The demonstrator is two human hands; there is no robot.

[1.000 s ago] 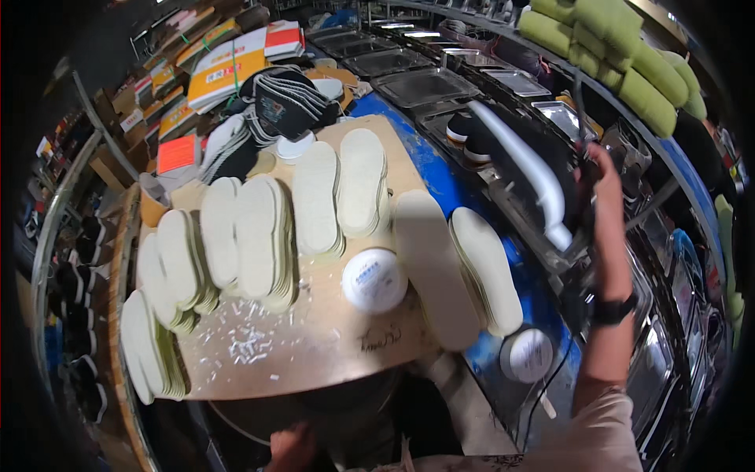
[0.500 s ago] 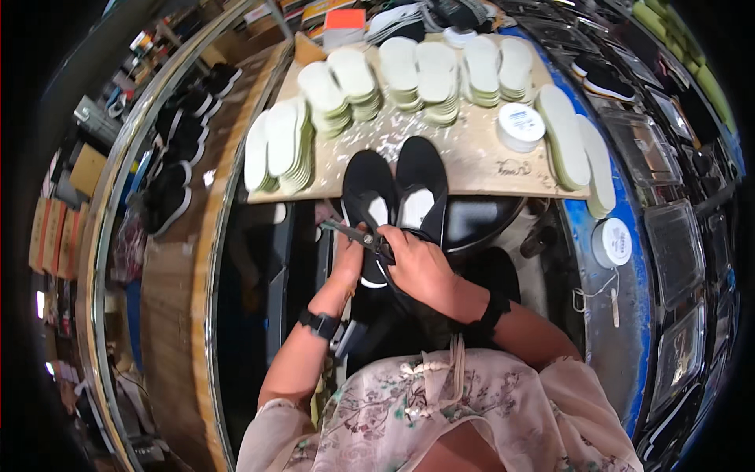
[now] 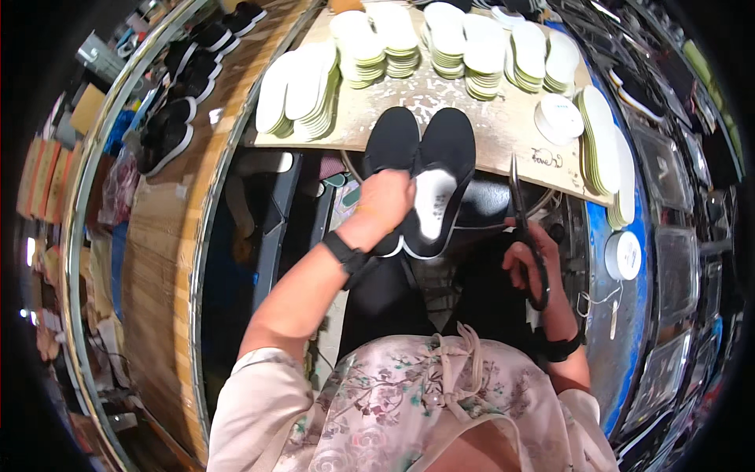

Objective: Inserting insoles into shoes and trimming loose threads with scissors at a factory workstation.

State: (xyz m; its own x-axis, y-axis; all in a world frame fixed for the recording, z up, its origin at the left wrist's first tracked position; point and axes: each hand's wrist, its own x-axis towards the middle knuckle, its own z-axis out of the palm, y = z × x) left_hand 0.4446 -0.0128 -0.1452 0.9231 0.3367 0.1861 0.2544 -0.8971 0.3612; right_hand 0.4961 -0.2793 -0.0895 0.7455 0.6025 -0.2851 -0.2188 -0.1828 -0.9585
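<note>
A pair of black slip-on shoes with white sole edges lies side by side, toes on the near edge of the table. My left hand (image 3: 384, 203) is closed over the opening of the left shoe (image 3: 391, 138), its fingertips hidden inside. In the right shoe (image 3: 451, 140) a white insole (image 3: 432, 206) with small dark print shows. Off to the right, my right hand (image 3: 543, 256) has its fingers through the handles of a pair of dark scissors (image 3: 517, 193), whose blades point up, together, toward the table edge.
Stacks of pale insoles (image 3: 484, 51) line the wooden table (image 3: 503, 153). A round white container (image 3: 559, 119) stands near its right side; another white roll with string (image 3: 623, 256) lies on the blue-edged surface. Black shoes (image 3: 167, 134) sit on the left shelf. Clear boxes (image 3: 676, 236) line the right.
My right hand has moved away from the shoes to the right with the scissors, turning their blades upward. My left hand has moved onto the left shoe's opening. The view has shifted.
</note>
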